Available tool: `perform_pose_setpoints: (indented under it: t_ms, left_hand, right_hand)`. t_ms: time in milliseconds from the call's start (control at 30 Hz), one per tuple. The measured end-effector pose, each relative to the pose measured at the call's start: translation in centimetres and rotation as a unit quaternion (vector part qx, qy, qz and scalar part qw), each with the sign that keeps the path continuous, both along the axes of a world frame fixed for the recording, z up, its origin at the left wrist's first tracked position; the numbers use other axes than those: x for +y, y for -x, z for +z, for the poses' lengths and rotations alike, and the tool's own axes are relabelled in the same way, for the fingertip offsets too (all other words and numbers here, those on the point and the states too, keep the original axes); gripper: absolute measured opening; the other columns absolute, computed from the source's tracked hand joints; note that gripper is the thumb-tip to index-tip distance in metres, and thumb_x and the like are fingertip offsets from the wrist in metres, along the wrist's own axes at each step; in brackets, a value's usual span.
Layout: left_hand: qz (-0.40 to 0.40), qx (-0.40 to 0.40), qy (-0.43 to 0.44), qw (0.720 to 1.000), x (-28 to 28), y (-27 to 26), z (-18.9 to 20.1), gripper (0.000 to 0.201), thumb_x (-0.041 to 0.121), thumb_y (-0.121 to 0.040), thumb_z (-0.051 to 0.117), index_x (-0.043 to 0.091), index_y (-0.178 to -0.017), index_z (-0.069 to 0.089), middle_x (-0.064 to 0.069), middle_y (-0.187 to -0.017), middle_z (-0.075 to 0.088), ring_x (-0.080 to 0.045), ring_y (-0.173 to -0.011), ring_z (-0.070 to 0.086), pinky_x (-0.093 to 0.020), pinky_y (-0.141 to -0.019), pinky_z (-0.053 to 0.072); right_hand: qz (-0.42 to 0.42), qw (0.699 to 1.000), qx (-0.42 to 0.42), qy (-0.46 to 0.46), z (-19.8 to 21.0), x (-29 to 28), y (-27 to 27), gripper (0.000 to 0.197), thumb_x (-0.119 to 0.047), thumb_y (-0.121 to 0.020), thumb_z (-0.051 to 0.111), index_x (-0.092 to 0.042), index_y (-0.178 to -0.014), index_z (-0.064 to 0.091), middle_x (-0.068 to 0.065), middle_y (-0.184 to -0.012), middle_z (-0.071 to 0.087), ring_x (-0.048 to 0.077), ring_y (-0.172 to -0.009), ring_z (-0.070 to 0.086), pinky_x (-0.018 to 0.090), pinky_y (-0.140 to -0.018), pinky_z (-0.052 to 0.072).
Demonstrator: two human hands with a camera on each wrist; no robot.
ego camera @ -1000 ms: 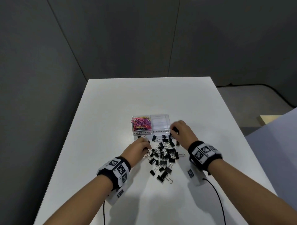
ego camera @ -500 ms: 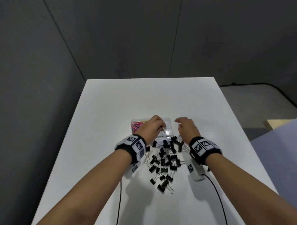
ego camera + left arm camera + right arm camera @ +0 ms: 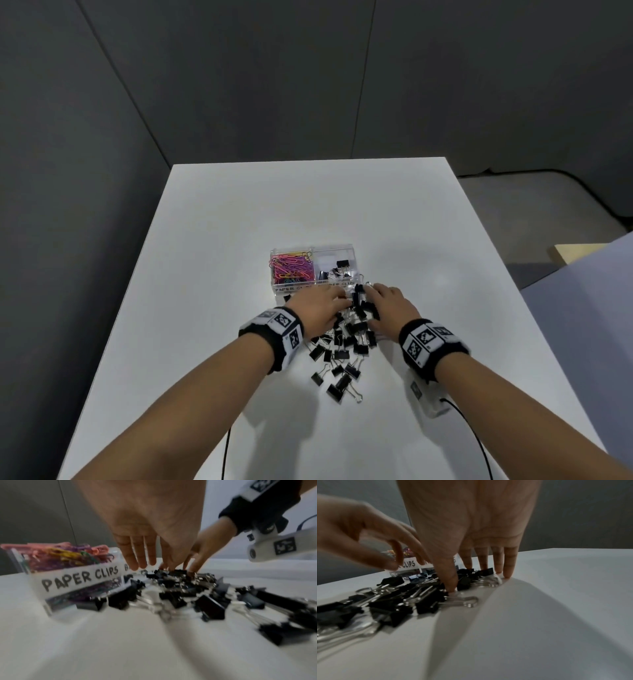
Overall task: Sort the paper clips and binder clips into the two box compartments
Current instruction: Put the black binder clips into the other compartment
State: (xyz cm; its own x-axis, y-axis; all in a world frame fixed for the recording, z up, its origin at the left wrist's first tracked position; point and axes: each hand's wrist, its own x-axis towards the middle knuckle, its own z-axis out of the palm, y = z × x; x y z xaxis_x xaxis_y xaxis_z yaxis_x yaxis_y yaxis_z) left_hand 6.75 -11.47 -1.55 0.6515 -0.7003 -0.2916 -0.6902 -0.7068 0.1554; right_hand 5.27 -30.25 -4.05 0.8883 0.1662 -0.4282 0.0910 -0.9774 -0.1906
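The box (image 3: 313,270) sat on the table (image 3: 308,205) ahead of me, paper clips (image 3: 291,269) in its left compartment, a few binder clips (image 3: 337,270) in its right. The loose pile (image 3: 342,353) lay before it, between my left hand (image 3: 318,313) and right hand (image 3: 390,305).

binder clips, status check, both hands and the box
Left hand and right hand open, fingers down in loose binder clips. Few already in box. Nothing blocking.
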Motion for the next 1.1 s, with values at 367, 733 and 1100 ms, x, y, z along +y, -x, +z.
perform_pose_setpoints:
  t_ms: [367,733,1100]
  left_hand:
    - [0.148,0.018,-0.009,0.989,-2.1,0.8,-2.6,0.064,0.037,-0.092,0.052,0.021,-0.146,0.022,-0.011,-0.142,0.038,-0.030,-0.129,0.037,-0.044,-0.099,0.043]
    - [0.172,0.081,0.036,0.981,-2.1,0.5,-2.4,0.049,0.030,-0.092,0.056,0.018,-0.136,0.040,-0.013,-0.134,0.042,-0.030,-0.125,0.039,-0.042,-0.097,0.046]
    - [0.241,0.137,0.135,0.951,-1.1,0.4,-2.0,0.021,0.013,-0.090,0.059,0.007,-0.109,0.061,-0.010,-0.120,0.052,-0.027,-0.108,0.055,-0.030,-0.092,0.044]
  right_hand:
    - [-0.107,0.991,-0.037,-0.070,-0.7,1.1,0.9,0.048,-0.014,-0.088,0.058,-0.017,-0.133,0.041,0.010,-0.131,0.043,0.029,-0.119,0.045,0.039,-0.094,0.047]
    - [-0.088,0.991,-0.045,-0.088,-1.0,1.4,1.5,0.026,-0.008,-0.090,0.046,-0.013,-0.115,0.053,0.012,-0.114,0.051,0.029,-0.099,0.054,0.036,-0.082,0.049]
    - [-0.100,0.980,-0.030,-0.170,0.0,0.2,2.2,0.022,-0.009,-0.088,0.052,-0.014,-0.109,0.056,0.009,-0.114,0.050,0.027,-0.096,0.057,0.029,-0.082,0.047]
